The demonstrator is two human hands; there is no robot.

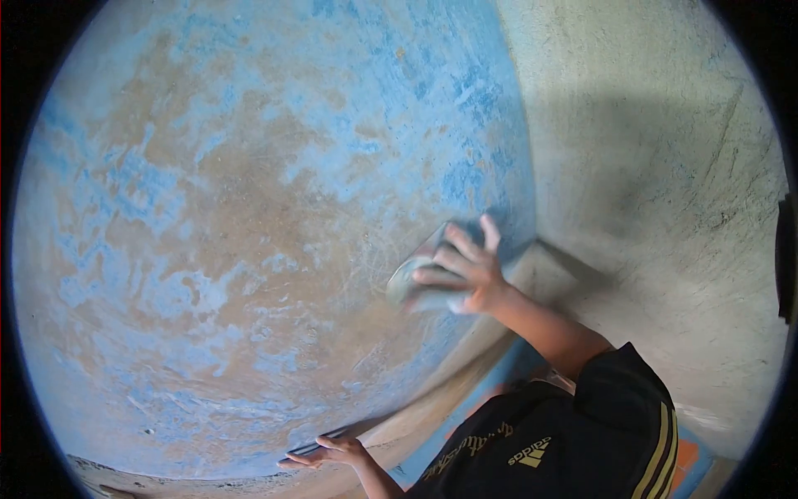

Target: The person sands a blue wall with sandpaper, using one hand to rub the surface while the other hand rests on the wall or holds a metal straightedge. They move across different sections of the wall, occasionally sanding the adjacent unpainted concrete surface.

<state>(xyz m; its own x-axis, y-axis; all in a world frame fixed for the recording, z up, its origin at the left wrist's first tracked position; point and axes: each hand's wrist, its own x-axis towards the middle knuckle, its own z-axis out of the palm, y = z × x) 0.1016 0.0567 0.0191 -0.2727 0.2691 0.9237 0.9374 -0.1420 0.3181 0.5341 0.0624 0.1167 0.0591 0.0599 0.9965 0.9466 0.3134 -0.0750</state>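
My right hand (470, 270) presses a flat grey-green pad (404, 281) with a rounded edge against a blue, worn-looking wall (249, 200). The fingers are spread over the pad, one finger raised off it. Motion blurs both, so the pad's exact kind cannot be made out. Lower down, my left hand (337, 452) reaches to the bottom edge of the blue surface. Its fingers are stretched out and apart, resting against or very near that surface, and nothing shows in them.
A rough beige-grey wall (648, 191) meets the blue surface along a curved edge on the right. My black shirt (532, 441) covers the lower right. Behind it are patches of light blue and orange (687, 461). A dark object (785, 258) stands at the right rim.
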